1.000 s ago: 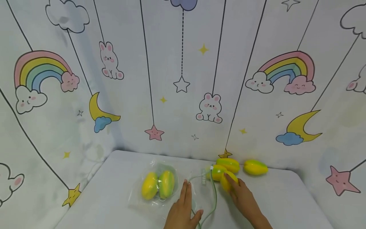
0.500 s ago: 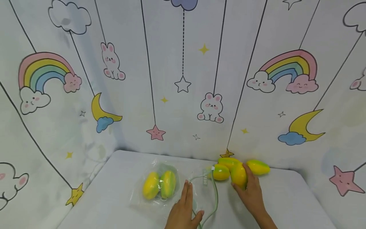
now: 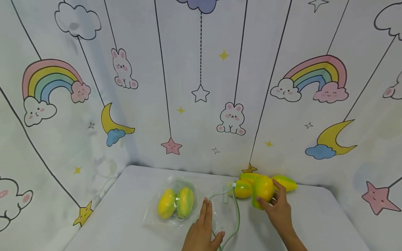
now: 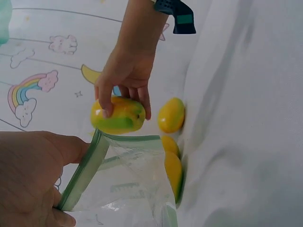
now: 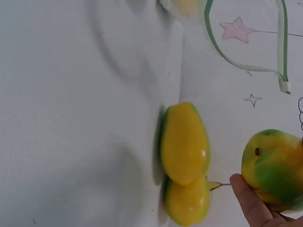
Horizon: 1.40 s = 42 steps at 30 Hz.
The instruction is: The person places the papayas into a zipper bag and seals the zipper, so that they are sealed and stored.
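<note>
1. The right hand [image 3: 281, 211] grips the held mango [image 3: 265, 190], thumb on the near, left side and fingers curled round the right side; the fruit sits between them, clear of the table [image 3: 116, 212] as far as the left wrist view shows.
2. The held mango's long axis runs steeply in the head view, its upper end beside the right fingertips and its lower end by the thumb tip.
3. The left hand [image 3: 199, 230] has two straight fingers pressed together along the rim of the clear bag [image 3: 237, 216], with the thumb spread away from them.
4. The key relation, as I judge it: the bag's mouth gapes just right of the left fingertips, and from the right fingers it lies to the left and a little nearer the person. The mango comes close to the rim in the left wrist view; I cannot tell whether they touch.
5. Left of the left fingertips, the first bagged mango [image 3: 166, 204] and the second bagged mango [image 3: 185, 202] lie side by side.
6. Around the right fingers are a front loose mango [image 3: 244, 189] to the left of the thumb, a back loose mango [image 3: 248, 176] beyond it, and a lone mango [image 3: 287, 184] just past the fingertips.
</note>
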{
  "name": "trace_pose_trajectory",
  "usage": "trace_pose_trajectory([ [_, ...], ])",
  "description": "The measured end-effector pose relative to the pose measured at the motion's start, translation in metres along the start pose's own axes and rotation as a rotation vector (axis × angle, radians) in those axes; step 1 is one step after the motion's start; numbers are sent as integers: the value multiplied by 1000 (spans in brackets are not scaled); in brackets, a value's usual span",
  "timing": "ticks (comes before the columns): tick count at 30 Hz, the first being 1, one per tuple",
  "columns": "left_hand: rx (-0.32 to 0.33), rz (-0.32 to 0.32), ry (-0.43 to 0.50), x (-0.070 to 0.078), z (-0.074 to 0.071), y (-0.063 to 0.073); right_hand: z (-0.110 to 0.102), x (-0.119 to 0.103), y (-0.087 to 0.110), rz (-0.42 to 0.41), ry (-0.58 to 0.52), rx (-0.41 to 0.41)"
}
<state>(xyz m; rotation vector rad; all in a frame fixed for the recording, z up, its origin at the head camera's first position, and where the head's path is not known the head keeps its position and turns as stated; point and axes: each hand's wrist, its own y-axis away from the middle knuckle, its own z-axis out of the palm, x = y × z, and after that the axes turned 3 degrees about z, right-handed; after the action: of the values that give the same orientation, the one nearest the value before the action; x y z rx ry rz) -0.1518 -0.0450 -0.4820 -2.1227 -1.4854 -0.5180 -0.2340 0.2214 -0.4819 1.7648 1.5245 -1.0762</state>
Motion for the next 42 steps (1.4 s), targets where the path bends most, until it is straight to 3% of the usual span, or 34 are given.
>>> trace_pose_trajectory([
  [4, -20, -7, -12, 3, -1, -1, -4, -6, 3, 96, -154, -45],
  [9, -48, -24, 6, 6, -2, -3, -4, -13, 8, 144, -273, -89],
  [14, -42, -19, 58, 7, -1, -3, -2, -19, 13, 156, -288, -115],
  [20, -6, 0, 55, 7, 1, -4, 6, -27, 21, 160, -318, -137],
  [28, -16, -57, 57, 12, 5, -5, 27, -37, 38, 145, -396, -208],
  [36, 46, 21, 32, 12, 9, -3, 47, -39, 45, 141, -421, -268],
  [42, 61, 38, 39, 11, 8, -2, 57, -36, 47, 166, -409, -287],
])
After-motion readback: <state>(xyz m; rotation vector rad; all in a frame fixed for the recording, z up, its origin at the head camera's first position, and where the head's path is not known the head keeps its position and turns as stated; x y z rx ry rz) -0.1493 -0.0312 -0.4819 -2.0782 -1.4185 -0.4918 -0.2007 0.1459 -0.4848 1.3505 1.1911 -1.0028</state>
